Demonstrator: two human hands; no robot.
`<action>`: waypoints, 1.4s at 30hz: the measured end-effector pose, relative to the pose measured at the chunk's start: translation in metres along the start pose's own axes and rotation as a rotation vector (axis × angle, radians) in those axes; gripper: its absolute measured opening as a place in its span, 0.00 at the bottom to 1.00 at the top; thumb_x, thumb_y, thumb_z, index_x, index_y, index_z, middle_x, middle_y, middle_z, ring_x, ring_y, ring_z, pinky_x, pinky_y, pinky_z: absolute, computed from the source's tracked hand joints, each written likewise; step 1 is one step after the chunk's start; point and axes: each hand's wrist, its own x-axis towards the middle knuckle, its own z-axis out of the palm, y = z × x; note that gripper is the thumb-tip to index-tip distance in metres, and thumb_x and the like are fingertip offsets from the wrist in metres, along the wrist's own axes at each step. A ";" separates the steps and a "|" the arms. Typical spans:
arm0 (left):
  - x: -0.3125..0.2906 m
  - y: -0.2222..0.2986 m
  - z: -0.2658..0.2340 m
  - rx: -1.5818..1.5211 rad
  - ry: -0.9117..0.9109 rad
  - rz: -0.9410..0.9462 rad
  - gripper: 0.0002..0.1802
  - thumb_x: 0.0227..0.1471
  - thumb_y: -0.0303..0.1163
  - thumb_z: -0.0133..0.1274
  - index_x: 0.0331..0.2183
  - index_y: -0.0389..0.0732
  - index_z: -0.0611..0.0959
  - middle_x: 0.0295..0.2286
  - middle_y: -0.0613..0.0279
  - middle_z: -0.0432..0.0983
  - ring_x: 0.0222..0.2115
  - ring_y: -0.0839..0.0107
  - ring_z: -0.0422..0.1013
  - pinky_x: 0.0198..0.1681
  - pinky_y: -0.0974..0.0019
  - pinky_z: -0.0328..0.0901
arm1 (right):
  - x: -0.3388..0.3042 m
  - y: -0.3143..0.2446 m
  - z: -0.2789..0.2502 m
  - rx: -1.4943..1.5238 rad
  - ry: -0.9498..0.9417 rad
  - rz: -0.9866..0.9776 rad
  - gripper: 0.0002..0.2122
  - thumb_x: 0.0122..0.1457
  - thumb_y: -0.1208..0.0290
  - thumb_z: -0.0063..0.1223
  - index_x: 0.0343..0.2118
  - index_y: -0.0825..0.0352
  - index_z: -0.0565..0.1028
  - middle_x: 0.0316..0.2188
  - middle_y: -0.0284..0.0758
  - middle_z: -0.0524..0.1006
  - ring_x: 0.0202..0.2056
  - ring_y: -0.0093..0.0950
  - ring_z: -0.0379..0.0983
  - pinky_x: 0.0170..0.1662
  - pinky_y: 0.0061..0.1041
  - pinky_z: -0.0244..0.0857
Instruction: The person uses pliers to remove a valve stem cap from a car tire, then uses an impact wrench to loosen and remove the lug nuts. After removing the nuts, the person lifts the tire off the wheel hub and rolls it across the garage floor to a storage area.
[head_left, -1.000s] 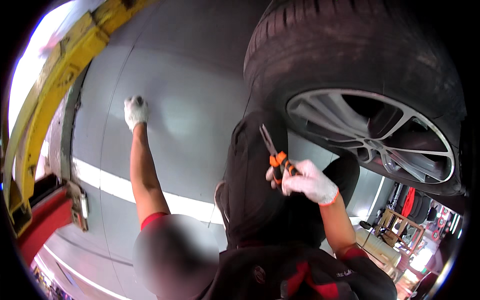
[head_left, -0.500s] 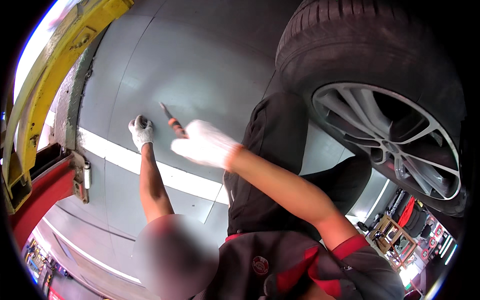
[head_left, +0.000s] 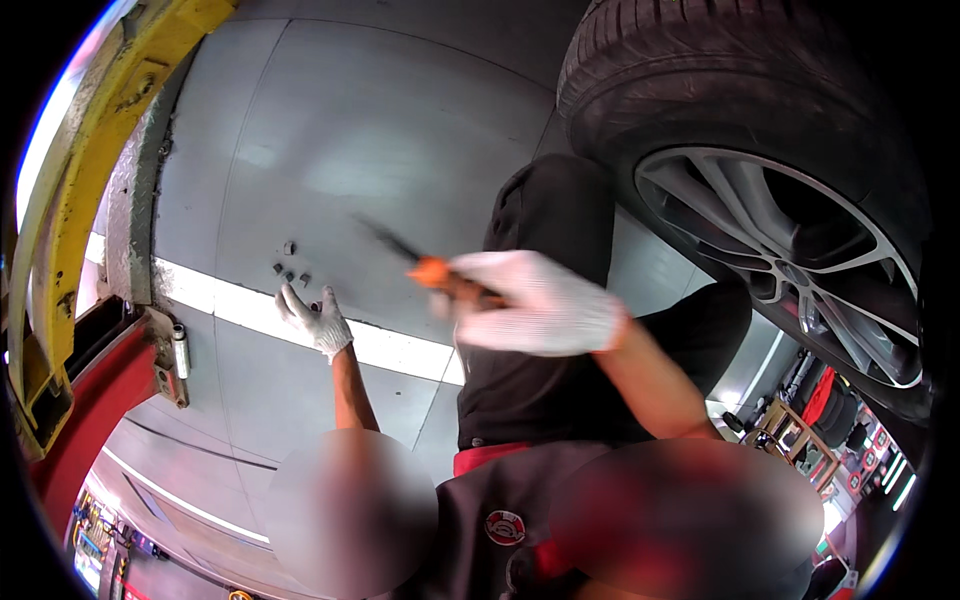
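My left hand [head_left: 318,322], in a white knitted glove, is open over the white floor stripe [head_left: 400,355], its fingers apart and pointing away from me. Just beyond the fingertips, several small dark nut-like pieces [head_left: 289,276] lie on the grey floor. A dark spot shows between the fingers, too small to make out. My right hand [head_left: 545,303], gloved too, is closed around an orange-and-black-handled tool [head_left: 430,272]. Its slim dark shaft points up and left, blurred by motion. This hand is held in front of my dark-trousered leg.
A large tyre [head_left: 700,90] on a silver spoked wheel [head_left: 790,270] hangs close on the right. Yellow [head_left: 85,190] and red [head_left: 95,400] metal beams stand along the left side. A wooden rack [head_left: 795,440] and hanging goods show at the far lower right.
My left hand has drawn back toward me and opened, uncovering the small dark pieces on the floor. My right hand has moved right and toward me with the tool.
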 end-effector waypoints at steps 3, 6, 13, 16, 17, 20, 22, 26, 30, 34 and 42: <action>-0.034 0.003 0.027 -0.164 -0.079 0.215 0.25 0.43 0.23 0.62 0.46 0.41 0.77 0.51 0.48 0.63 0.45 0.60 0.68 0.43 0.65 0.69 | -0.075 -0.004 -0.048 0.154 0.095 0.161 0.13 0.50 0.80 0.53 0.40 0.71 0.71 0.25 0.22 0.70 0.25 0.10 0.62 0.30 0.12 0.59; -0.056 0.052 0.073 -0.253 -0.451 0.462 0.13 0.49 0.25 0.56 0.40 0.41 0.80 0.43 0.54 0.72 0.42 0.58 0.72 0.41 0.61 0.70 | -0.143 0.020 -0.069 0.252 0.230 0.264 0.12 0.50 0.78 0.52 0.39 0.70 0.71 0.23 0.23 0.71 0.24 0.09 0.63 0.29 0.13 0.59; -0.078 0.161 0.146 -0.108 -1.083 0.836 0.15 0.51 0.26 0.52 0.43 0.42 0.78 0.44 0.52 0.72 0.42 0.54 0.71 0.43 0.58 0.69 | -0.227 0.081 -0.061 -0.169 0.496 0.415 0.10 0.48 0.69 0.53 0.29 0.71 0.73 0.28 0.34 0.71 0.27 0.23 0.69 0.31 0.23 0.64; -0.073 0.174 0.153 -0.021 -1.096 0.858 0.14 0.51 0.26 0.51 0.43 0.43 0.78 0.44 0.53 0.71 0.42 0.54 0.71 0.43 0.58 0.69 | -0.256 0.111 -0.057 -0.499 0.489 0.390 0.10 0.48 0.66 0.53 0.24 0.71 0.74 0.29 0.40 0.71 0.31 0.35 0.71 0.36 0.31 0.65; -0.067 0.170 0.147 -0.010 -1.102 0.884 0.14 0.51 0.27 0.51 0.43 0.43 0.78 0.44 0.53 0.71 0.42 0.54 0.71 0.43 0.58 0.69 | -0.256 0.118 -0.048 -0.538 0.543 0.425 0.08 0.48 0.68 0.53 0.25 0.69 0.74 0.29 0.39 0.73 0.32 0.34 0.72 0.37 0.31 0.66; -0.066 0.165 0.141 0.010 -1.107 0.902 0.14 0.51 0.27 0.50 0.43 0.43 0.78 0.44 0.54 0.71 0.42 0.54 0.71 0.42 0.57 0.69 | -0.254 0.115 -0.047 -0.455 0.558 0.548 0.10 0.48 0.68 0.54 0.29 0.71 0.75 0.29 0.39 0.72 0.31 0.32 0.72 0.37 0.27 0.66; -0.073 0.163 0.141 -0.007 -1.097 0.895 0.14 0.52 0.27 0.50 0.43 0.44 0.77 0.45 0.54 0.71 0.42 0.54 0.71 0.42 0.57 0.69 | -0.257 0.115 -0.050 -0.504 0.555 0.520 0.12 0.48 0.67 0.54 0.32 0.71 0.75 0.29 0.40 0.72 0.32 0.31 0.72 0.38 0.26 0.66; -0.093 0.175 0.154 -0.024 -1.109 0.863 0.14 0.52 0.28 0.49 0.43 0.44 0.77 0.45 0.55 0.70 0.42 0.54 0.71 0.42 0.57 0.69 | -0.254 0.102 -0.067 -0.457 0.514 0.489 0.13 0.49 0.62 0.53 0.27 0.70 0.76 0.28 0.41 0.71 0.32 0.36 0.71 0.38 0.32 0.64; -0.109 0.177 0.156 0.018 -1.158 0.872 0.14 0.52 0.29 0.48 0.43 0.45 0.77 0.46 0.56 0.70 0.42 0.54 0.71 0.42 0.56 0.69 | -0.237 0.093 -0.088 -0.508 0.622 0.612 0.17 0.48 0.60 0.52 0.21 0.73 0.70 0.18 0.46 0.71 0.22 0.41 0.69 0.28 0.38 0.62; -0.088 0.184 0.171 0.038 -1.089 0.737 0.14 0.53 0.29 0.47 0.43 0.45 0.77 0.46 0.56 0.70 0.42 0.54 0.71 0.41 0.56 0.69 | -0.181 0.099 -0.123 -0.698 0.429 0.714 0.14 0.50 0.65 0.46 0.21 0.76 0.70 0.16 0.52 0.67 0.22 0.44 0.68 0.29 0.36 0.61; -0.014 0.061 0.112 0.381 -0.593 0.545 0.13 0.53 0.31 0.47 0.42 0.47 0.76 0.47 0.57 0.69 0.41 0.54 0.72 0.39 0.55 0.69 | -0.018 0.243 -0.148 -0.565 0.272 0.400 0.17 0.54 0.59 0.49 0.35 0.70 0.78 0.34 0.46 0.78 0.37 0.41 0.75 0.43 0.36 0.67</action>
